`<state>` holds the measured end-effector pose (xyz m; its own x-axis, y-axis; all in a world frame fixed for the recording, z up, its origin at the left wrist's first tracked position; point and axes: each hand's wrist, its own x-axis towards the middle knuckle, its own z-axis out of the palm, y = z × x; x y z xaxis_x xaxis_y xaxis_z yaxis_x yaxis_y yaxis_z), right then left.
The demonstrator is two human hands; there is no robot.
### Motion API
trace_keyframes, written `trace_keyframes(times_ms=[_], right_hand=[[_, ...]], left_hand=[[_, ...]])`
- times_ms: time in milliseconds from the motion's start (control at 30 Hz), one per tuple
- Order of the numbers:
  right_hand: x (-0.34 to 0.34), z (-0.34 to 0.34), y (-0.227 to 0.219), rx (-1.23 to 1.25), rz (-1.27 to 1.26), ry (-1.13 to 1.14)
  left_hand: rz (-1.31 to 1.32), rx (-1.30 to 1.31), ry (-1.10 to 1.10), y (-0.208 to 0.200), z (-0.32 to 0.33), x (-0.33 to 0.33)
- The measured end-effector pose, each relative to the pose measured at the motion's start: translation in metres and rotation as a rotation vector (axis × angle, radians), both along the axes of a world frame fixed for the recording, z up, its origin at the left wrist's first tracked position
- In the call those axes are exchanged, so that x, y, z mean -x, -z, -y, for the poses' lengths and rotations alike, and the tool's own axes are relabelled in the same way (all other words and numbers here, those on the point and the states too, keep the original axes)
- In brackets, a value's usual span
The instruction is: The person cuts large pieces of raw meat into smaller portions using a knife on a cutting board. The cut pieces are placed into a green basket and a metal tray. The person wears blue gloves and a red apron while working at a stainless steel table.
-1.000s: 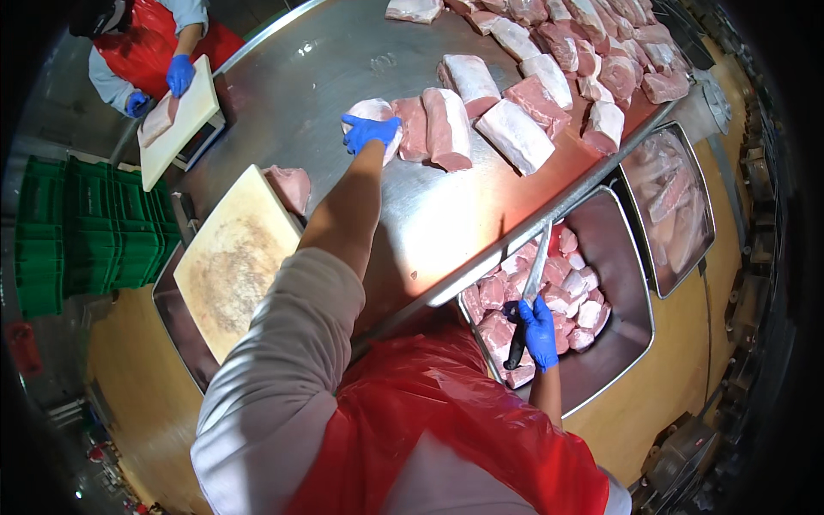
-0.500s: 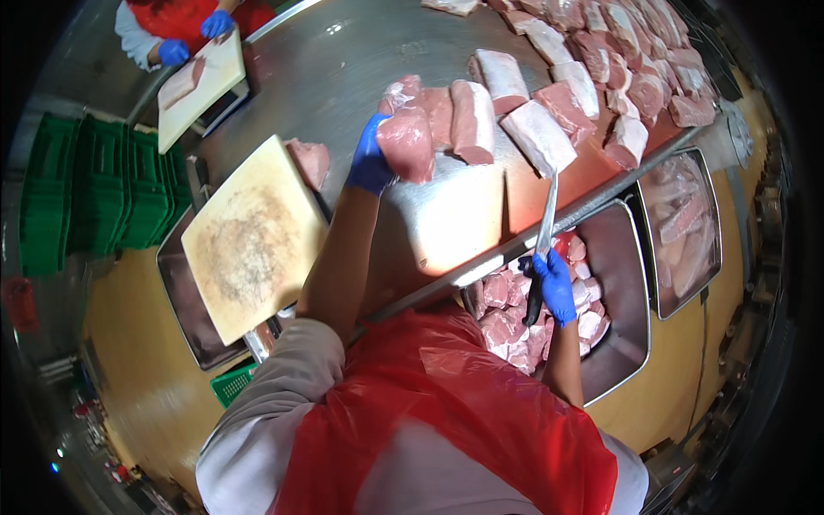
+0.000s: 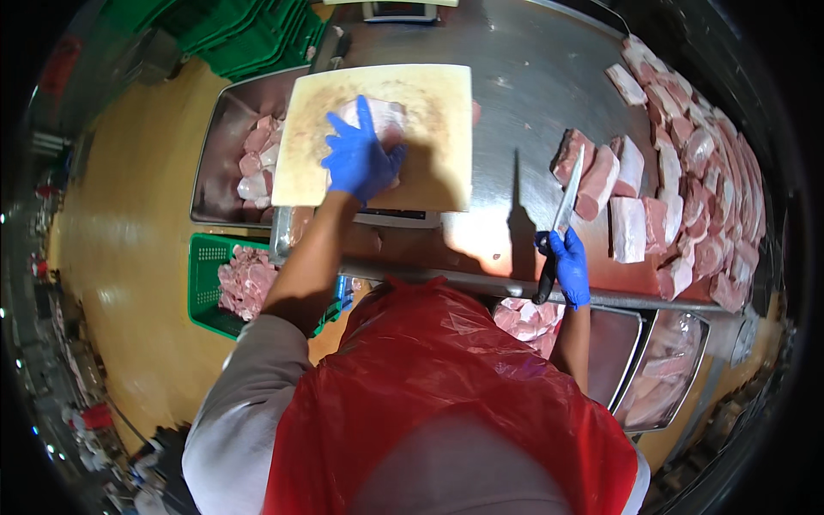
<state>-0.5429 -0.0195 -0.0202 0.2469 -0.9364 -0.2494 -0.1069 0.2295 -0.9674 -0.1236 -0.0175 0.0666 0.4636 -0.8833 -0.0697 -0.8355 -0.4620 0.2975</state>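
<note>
Left hand (image 3: 362, 163) splayed open over meat piece (image 3: 390, 118) on cutting board (image 3: 442, 96), 11 o'clock, gripping nothing; right hand (image 3: 569, 266) closed round knife (image 3: 566, 202), 3 o'clock; best steadied palm-flat, knife well clear

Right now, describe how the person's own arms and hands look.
The left hand and right hand both wear plain blue gloves ending near the wrist. Above them, the left forearm and right forearm are bare. A loose, pale grey-white sleeve covers the upper left arm; the right sleeve is mostly hidden.
</note>
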Motion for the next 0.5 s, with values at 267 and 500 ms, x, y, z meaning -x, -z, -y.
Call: trace_keyframes(times_ms=[267, 500], right_hand=[[-0.162, -0.030, -0.085, 0.336, -0.375, -0.143], [-0.293, -0.078, -0.077, 0.941, -0.604, -0.546]], left_hand=[[-0.514, 0.483, 0.198, 0.017, -0.128, -0.070], [-0.190, 0.799, 0.219, 0.048, -0.132, -0.062]])
